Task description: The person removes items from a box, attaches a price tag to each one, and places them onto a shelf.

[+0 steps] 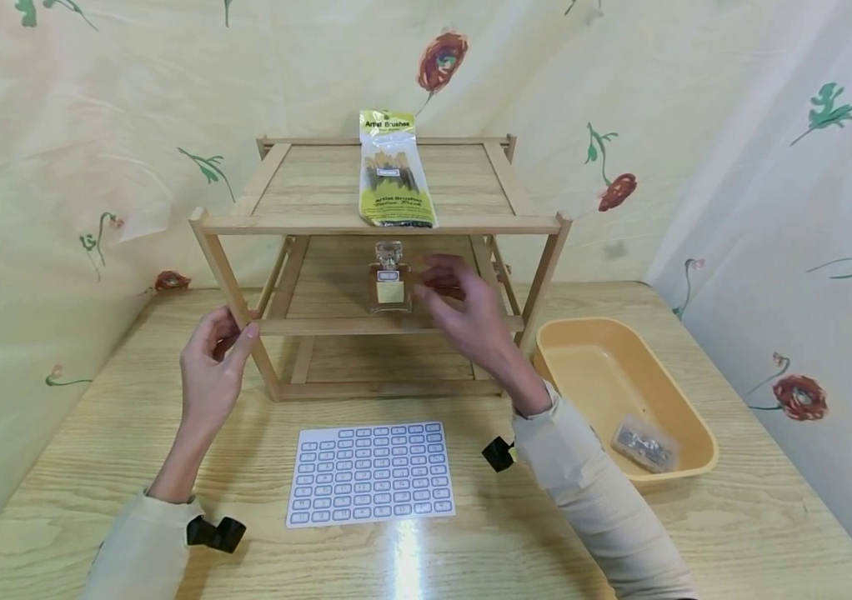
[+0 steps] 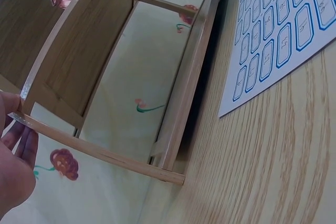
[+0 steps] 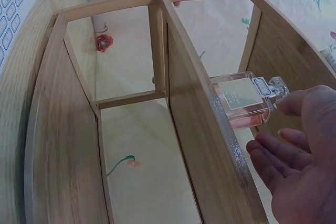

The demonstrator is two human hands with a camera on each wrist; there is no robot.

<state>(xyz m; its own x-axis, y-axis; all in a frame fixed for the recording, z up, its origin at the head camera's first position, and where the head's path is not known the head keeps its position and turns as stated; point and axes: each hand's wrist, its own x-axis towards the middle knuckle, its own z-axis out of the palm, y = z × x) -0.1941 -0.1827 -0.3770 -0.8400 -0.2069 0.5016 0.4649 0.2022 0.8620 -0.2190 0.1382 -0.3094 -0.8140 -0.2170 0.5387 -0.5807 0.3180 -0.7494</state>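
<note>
A glass perfume bottle [image 1: 390, 287] with a clear stopper and a small label stands on the middle tier of a wooden shelf rack [image 1: 388, 389]. Just right of the bottle is my right hand [image 1: 463, 312], its fingers loosely bent and nothing held. In the right wrist view its thumb side comes close to the stopper; whether it touches, I cannot tell. My left hand [image 1: 212, 367] pinches the rack's front left post at the middle tier, thumb in front and fingers behind. That hold also shows in the left wrist view, with the left hand [image 2: 16, 161] at the edge.
A packet of artist brushes [image 1: 396, 187] lies on the top tier, reaching its front edge. A sheet of blue-framed labels [image 1: 371, 475] lies on the table before the rack. To the right, a yellow tub [image 1: 583, 358] contains a small clear box [image 1: 645, 444].
</note>
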